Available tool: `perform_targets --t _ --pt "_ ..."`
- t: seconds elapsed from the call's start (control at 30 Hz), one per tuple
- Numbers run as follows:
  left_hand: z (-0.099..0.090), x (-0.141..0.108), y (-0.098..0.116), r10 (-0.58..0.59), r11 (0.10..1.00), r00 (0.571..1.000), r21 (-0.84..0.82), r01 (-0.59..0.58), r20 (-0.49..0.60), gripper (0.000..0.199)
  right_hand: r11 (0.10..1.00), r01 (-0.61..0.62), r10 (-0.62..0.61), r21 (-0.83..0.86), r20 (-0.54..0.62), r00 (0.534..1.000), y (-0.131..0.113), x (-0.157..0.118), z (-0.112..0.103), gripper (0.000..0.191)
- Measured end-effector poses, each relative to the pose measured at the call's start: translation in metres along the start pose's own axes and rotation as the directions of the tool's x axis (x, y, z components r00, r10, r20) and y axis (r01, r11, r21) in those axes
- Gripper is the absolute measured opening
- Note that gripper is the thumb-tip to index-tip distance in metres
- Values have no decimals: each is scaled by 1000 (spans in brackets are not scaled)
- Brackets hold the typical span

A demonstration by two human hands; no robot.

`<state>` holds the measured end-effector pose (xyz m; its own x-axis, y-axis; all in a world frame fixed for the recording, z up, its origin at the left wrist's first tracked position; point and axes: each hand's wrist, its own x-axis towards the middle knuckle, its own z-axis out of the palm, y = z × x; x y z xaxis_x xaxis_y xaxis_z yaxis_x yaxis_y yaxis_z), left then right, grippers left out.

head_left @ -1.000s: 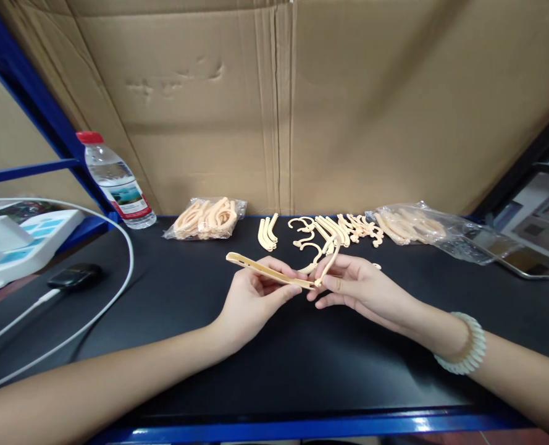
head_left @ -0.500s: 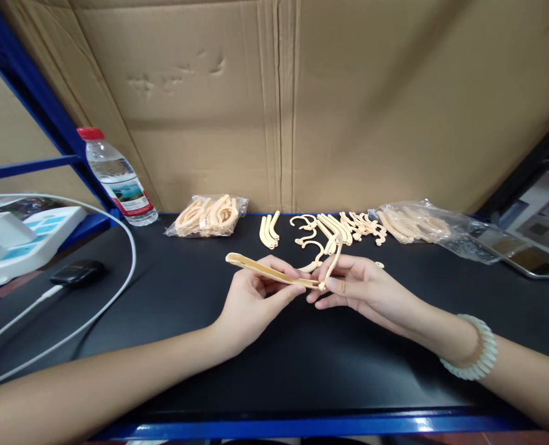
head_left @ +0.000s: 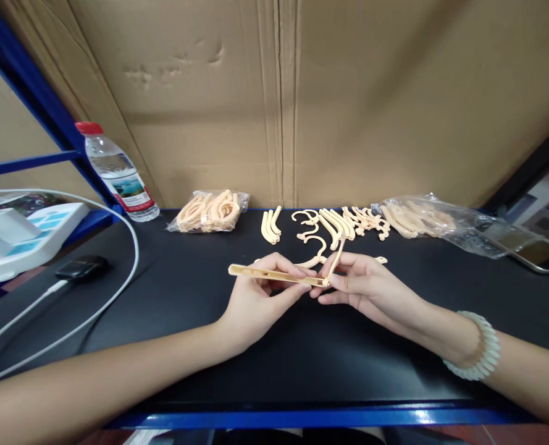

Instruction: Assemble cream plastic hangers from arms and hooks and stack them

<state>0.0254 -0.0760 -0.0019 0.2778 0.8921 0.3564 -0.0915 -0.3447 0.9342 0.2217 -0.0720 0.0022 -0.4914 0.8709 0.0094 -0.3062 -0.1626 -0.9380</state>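
Above the black table, my left hand (head_left: 260, 303) pinches a long beige hanger arm (head_left: 246, 271) between thumb and fingers. My right hand (head_left: 371, 287) is closed on a beige hanger hook (head_left: 334, 262), whose shank points up and away. The hook's knobbed base meets the right end of the arm; whether the two are locked together I cannot tell. Just behind my hands lies a hanger (head_left: 321, 247) with its hook and arms spread, partly hidden by my fingers.
Several loose arms (head_left: 269, 225) and hooks (head_left: 369, 222) lie along the back. Bagged hanger parts (head_left: 209, 211) sit left of them, and another plastic bag (head_left: 422, 216) right. A water bottle (head_left: 121, 176), white cable (head_left: 133, 247) and black device (head_left: 82, 269) are at left; a tablet-like panel (head_left: 533, 247) is at right.
The hanger arm has turned to lie more level, its left end lower. Both hands keep their holds and have shifted slightly right.
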Motion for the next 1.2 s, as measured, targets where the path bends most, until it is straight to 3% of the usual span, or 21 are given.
perform_targets --t 0.2,0.53,0.77,1.0,1.2 --pt "3 -3 2 42 999 999 24 -42 24 11 1000 26 -25 14 -51 998 3 -2 6 14" --pt "10 -6 9 -82 996 997 -45 82 10 13 999 35 -34 20 -36 999 6 -3 9 20" --pt "11 -6 9 -92 995 995 -26 92 -26 13 998 53 -52 26 -64 997 7 -3 11 21" --pt "7 -2 12 -117 991 993 -65 117 1 15 999 -10 4 53 110 994 3 0 1 16" --pt "6 -2 14 -134 987 991 -83 134 5 15 998 -41 33 49 156 987 2 -2 -1 16"
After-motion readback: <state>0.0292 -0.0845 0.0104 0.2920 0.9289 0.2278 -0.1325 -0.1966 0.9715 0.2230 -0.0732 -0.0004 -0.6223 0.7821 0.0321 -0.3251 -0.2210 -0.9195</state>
